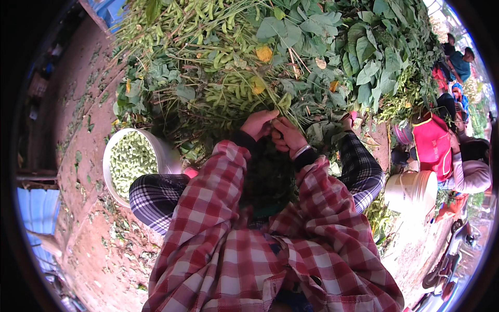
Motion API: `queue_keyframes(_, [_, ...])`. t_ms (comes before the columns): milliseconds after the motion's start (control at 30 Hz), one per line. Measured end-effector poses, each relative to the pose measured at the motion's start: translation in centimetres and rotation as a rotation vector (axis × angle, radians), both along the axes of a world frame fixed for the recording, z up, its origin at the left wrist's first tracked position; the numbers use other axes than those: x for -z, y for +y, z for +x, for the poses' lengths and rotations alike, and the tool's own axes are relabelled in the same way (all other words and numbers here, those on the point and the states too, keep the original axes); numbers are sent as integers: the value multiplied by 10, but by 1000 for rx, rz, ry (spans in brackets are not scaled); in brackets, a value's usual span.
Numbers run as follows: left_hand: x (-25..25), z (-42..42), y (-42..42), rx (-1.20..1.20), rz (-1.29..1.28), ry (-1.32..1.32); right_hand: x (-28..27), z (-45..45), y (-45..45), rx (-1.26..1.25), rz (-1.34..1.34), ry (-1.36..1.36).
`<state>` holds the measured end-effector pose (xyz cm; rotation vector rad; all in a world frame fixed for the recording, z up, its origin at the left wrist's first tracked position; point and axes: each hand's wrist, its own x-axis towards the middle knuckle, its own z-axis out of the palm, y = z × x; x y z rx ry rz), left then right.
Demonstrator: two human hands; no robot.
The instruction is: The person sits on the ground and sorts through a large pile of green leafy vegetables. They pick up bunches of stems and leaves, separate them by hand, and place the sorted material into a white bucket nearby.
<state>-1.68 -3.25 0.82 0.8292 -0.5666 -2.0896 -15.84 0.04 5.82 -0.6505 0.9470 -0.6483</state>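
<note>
My left hand point(257, 124) and my right hand point(288, 135) meet in front of me at the near edge of a heap of cut soybean plants point(234, 82). The right fingers are curled around a thin green soybean stalk point(293, 119). Thumb and fingers of the left hand bend in against the right fingertips; what lies between them is hidden. Green soybean pods point(285, 101) hang just beyond the hands. To my left, beside my knee, a white plastic bucket point(167, 156) holds many loose green pods point(131, 160).
Broad leaves point(374, 58) cover the heap's right side. A white bucket point(411, 191) stands at the right, near a person in a red apron point(432, 142). Other people point(460, 64) are farther off. Leaf scraps litter the reddish ground point(89, 144). A motorbike point(446, 265) is at lower right.
</note>
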Motion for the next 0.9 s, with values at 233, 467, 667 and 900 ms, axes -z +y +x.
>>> queue_keyframes(233, [-14, 12, 2, 28, -147, -163, -2, -8, -4, -58, 21, -46])
queue_keyframes(467, [-19, 12, 8, 99, -117, -173, 18, -32, -74, 315, -696, 765])
queue_keyframes(667, [-37, 6, 14, 334, -71, -75, 26, -30, -99, 133, -939, 1134])
queue_keyframes(900, [-18, -18, 7, -180, 92, 37, -1, -15, -44, 250, -947, 737])
